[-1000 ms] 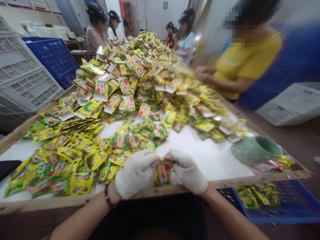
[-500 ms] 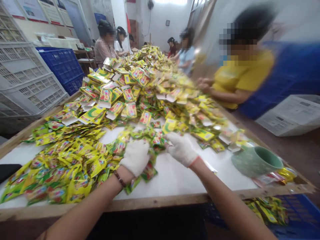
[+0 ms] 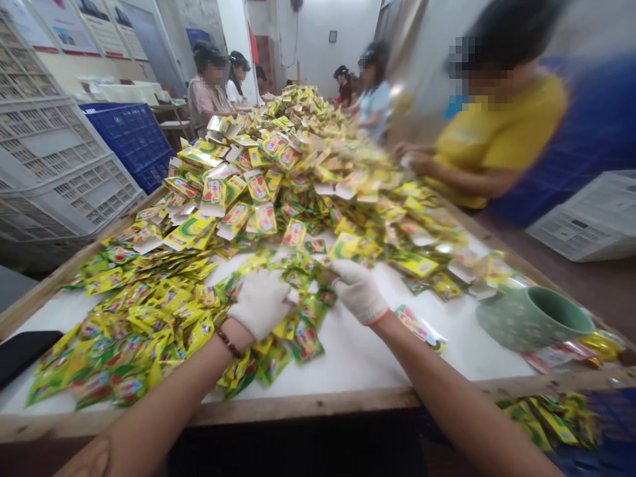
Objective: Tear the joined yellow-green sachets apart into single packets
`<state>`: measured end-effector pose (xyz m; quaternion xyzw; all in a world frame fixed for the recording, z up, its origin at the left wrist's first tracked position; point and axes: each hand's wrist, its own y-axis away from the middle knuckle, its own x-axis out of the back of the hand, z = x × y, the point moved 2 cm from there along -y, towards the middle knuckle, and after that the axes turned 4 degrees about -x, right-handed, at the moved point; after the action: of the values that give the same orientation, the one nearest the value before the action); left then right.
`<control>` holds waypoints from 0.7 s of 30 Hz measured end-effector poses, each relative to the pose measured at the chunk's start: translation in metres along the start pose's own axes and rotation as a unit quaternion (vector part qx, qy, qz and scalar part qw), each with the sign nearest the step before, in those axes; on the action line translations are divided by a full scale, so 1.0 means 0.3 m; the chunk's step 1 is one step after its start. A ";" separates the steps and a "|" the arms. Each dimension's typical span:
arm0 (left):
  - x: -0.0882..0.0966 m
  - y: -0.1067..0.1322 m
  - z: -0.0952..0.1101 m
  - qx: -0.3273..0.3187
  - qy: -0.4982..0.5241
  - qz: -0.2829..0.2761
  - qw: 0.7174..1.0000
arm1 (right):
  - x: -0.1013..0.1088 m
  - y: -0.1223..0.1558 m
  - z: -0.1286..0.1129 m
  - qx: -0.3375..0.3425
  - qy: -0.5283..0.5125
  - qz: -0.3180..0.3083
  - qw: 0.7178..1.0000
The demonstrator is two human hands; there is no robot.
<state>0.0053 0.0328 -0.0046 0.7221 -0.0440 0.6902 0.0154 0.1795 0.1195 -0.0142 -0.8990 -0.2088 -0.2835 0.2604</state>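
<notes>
My left hand [image 3: 261, 305], in a white glove, lies over small yellow-green sachets with its fingers curled. What they hold, if anything, is hidden. To its right, my right hand [image 3: 360, 291], gloved too, has thumb and fingers pinched on the edge of a dark green sachet [image 3: 325, 276]. Loose green sachets [image 3: 307, 339] lie on the white tabletop between and below the hands. Left of my left hand spreads a thick layer of yellow sachets [image 3: 163, 311]. A flat printed packet [image 3: 420, 328] rests beside my right wrist.
A tall heap of small yellow cartons [image 3: 263, 185] and sachets runs down the table. At right stands a green cup [image 3: 531, 318]; at left lies a black phone [image 3: 30, 354]. Crates [image 3: 126, 142] flank the table. A co-worker in yellow [image 3: 497, 142] and several others work along both sides.
The view has swung slightly left, so the table appears shifted right. My left hand has drawn a little away from my right, and more sachets show between them. The flat packet by my right wrist is uncovered.
</notes>
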 end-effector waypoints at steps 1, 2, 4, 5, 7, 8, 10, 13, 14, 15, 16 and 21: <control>-0.004 -0.007 -0.002 0.009 0.009 -0.003 1.000 | 0.000 0.003 0.000 -0.018 -0.014 0.004 1.000; -0.008 -0.014 -0.005 0.022 0.018 -0.003 1.000 | 0.000 0.005 0.001 -0.038 -0.030 0.010 0.999; -0.017 -0.029 -0.007 0.031 0.030 0.005 0.999 | 0.000 0.009 0.000 -0.073 -0.070 0.025 0.995; -0.021 -0.036 -0.003 0.016 0.035 0.010 0.999 | 0.000 0.010 -0.001 -0.087 -0.092 0.029 0.991; -0.030 -0.049 0.015 -0.038 0.049 0.015 0.998 | 0.002 0.011 -0.002 -0.114 -0.132 0.032 0.984; -0.034 -0.055 0.026 -0.061 0.072 0.015 0.995 | 0.003 0.011 -0.002 -0.127 -0.145 0.030 0.981; -0.041 -0.066 0.042 -0.071 0.141 0.018 0.987 | 0.006 0.011 -0.001 -0.143 -0.155 0.027 0.977; -0.043 -0.081 0.045 -0.040 0.233 0.031 0.971 | 0.015 0.009 -0.002 -0.140 -0.159 0.040 0.976; -0.042 -0.083 0.038 -0.030 0.250 0.036 0.967 | 0.018 0.008 -0.002 -0.139 -0.162 0.046 0.976; -0.040 -0.083 0.028 -0.017 0.265 0.042 0.963 | 0.022 0.008 -0.003 -0.142 -0.167 0.052 0.974; -0.036 -0.080 0.015 0.001 0.285 0.050 0.957 | 0.027 0.009 -0.003 -0.149 -0.171 0.059 0.972; -0.019 -0.030 -0.029 0.125 0.463 0.116 0.870 | 0.031 0.021 -0.023 -0.200 -0.277 0.033 0.939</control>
<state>-0.0029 0.0428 -0.0096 0.3057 -0.0282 0.9419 -0.1366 0.1871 0.1127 -0.0058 -0.9819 -0.1815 -0.0506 0.0161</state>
